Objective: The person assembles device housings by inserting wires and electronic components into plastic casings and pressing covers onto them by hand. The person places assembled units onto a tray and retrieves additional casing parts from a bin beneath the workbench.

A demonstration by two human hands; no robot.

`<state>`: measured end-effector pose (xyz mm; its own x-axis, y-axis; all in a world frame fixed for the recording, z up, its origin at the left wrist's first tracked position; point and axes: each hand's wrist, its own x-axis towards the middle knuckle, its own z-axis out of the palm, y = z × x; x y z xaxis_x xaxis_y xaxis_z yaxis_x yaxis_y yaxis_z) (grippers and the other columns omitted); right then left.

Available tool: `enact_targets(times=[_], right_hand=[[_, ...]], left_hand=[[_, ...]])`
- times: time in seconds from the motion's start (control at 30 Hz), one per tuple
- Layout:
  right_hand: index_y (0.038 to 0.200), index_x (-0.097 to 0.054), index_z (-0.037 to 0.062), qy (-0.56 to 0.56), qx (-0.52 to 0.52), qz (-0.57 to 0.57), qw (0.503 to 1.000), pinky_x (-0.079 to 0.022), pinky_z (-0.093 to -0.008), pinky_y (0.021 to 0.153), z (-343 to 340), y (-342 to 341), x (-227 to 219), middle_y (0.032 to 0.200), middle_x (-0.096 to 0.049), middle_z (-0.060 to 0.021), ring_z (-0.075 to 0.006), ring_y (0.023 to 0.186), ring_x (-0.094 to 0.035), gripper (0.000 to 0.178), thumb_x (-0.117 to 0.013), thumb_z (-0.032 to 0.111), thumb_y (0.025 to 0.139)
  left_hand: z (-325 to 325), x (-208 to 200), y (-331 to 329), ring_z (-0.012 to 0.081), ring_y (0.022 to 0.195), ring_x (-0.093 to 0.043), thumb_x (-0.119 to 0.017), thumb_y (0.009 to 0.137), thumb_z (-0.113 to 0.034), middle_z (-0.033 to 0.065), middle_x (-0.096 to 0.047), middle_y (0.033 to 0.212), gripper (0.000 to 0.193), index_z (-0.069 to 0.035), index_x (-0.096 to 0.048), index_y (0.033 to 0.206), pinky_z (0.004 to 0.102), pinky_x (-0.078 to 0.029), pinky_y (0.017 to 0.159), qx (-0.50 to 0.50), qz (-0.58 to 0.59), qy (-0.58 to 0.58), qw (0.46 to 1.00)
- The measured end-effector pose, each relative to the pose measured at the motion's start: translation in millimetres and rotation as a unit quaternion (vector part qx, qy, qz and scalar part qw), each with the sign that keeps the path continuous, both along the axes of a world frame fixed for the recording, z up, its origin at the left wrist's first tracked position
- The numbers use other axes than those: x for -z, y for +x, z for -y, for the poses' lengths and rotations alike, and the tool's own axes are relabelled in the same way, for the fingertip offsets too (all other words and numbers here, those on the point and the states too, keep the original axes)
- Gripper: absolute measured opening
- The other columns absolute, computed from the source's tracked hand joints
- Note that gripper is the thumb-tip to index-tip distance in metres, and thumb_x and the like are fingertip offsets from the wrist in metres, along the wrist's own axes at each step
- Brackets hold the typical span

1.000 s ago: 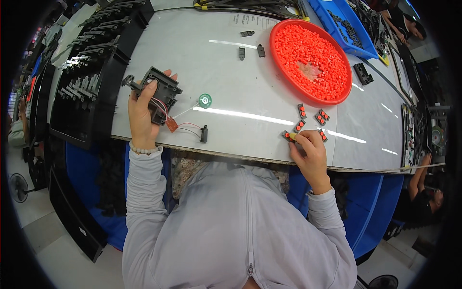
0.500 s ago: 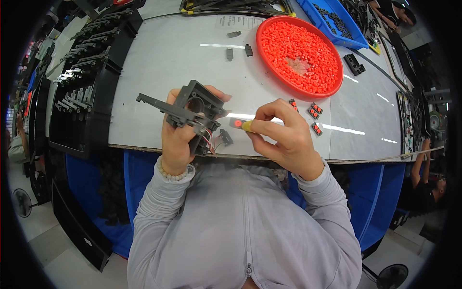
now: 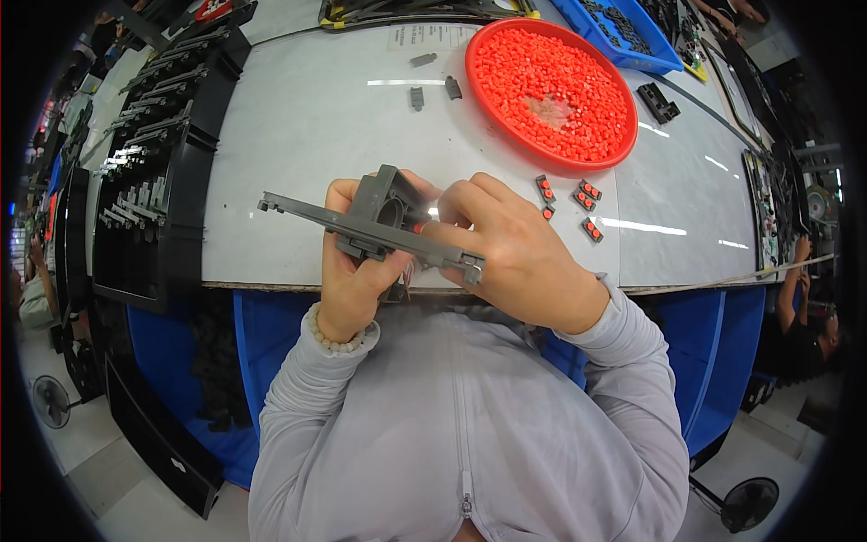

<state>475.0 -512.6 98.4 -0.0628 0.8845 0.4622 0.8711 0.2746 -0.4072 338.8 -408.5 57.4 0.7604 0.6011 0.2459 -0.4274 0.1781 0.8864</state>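
My left hand (image 3: pixel 350 294) is closed round a dark grey plastic housing (image 3: pixel 384 203) with a round opening and a long flat bar across its front. My right hand (image 3: pixel 515 248) reaches to the housing's right side, its fingers bent and pressed together. At its fingertips shows a red spot (image 3: pixel 418 228) of a small grey part, otherwise hidden by the fingers and the bar. Thin wires (image 3: pixel 407 271) hang under the housing. Right of my right hand lie several small dark grey pieces with red round inserts (image 3: pixel 585 196).
A red round tray (image 3: pixel 479 86) of small red pieces stands at the back right, beside a blue bin (image 3: pixel 664 63) of dark parts. Loose grey pieces (image 3: pixel 416 98) lie at the back middle. A black rack (image 3: pixel 194 172) of grey parts stands at the left; a black block (image 3: pixel 658 103) lies right.
My right hand has moved left with the small red-and-grey part, up to the housing. The housing has turned in my left hand, and its bar now lies across the front of my right fingers.
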Motion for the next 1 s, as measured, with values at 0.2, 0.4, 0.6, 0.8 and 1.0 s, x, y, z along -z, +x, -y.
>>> enact_targets(times=[0.2,0.4,0.6,0.8,1.0], right_hand=[[0.069,-0.056,0.0013,-0.053,0.0,0.045,0.998,-0.045,-0.0306,0.062,1,-2,-4,0.077,-0.05,-0.0128,-0.0232,0.071,-0.049,0.006,-0.058,0.005,0.064],[0.07,-0.057,0.0018,-0.02,0.001,0.006,1.0,-0.045,-0.0304,0.062,-4,-3,11,0.079,-0.05,-0.0125,-0.0234,0.072,-0.05,0.006,-0.058,0.004,0.064],[0.076,-0.058,0.0007,0.071,0.009,-0.052,0.996,-0.046,-0.031,0.064,-5,-3,24,0.081,-0.05,-0.01,-0.0229,0.075,-0.051,0.013,-0.062,0.004,0.065],[0.085,-0.061,0.0014,0.089,0.008,-0.101,0.991,-0.047,-0.0322,0.064,-6,0,31,0.086,-0.052,-0.0095,-0.0225,0.078,-0.054,0.021,-0.067,0.002,0.065],[0.106,-0.056,0.0028,0.095,-0.007,-0.229,0.969,-0.047,-0.0304,0.069,2,-2,46,0.093,-0.055,-0.0104,-0.0229,0.082,-0.056,0.039,-0.069,0.005,0.07]], left_hand=[[3,2,1,0.0273,0.097,-0.055,-0.053,0.076,-0.022,0.0233,-0.049,0.111,0.041,0.0,-0.036,0.106,0.0357,-0.046,0.086,-0.008,-0.006,0.005,1.0],[4,0,2,0.0276,0.098,-0.054,-0.046,0.078,-0.022,0.0234,-0.049,0.111,0.037,0.0,-0.036,0.106,0.0369,-0.045,0.087,-0.032,-0.003,0.02,0.999],[7,0,5,0.0273,0.1,-0.055,-0.05,0.08,-0.014,0.0269,-0.049,0.113,0.034,-0.002,-0.035,0.107,0.0368,-0.047,0.087,-0.036,0.082,-0.104,0.991],[5,1,6,0.0288,0.099,-0.056,-0.049,0.082,-0.016,0.0276,-0.049,0.113,0.036,-0.001,-0.033,0.111,0.0376,-0.048,0.088,-0.051,0.082,-0.089,0.991],[1,-6,6,0.0302,0.101,-0.056,-0.048,0.083,-0.017,0.0279,-0.049,0.112,0.038,-0.002,-0.032,0.114,0.0372,-0.051,0.084,-0.066,0.082,-0.111,0.988]])
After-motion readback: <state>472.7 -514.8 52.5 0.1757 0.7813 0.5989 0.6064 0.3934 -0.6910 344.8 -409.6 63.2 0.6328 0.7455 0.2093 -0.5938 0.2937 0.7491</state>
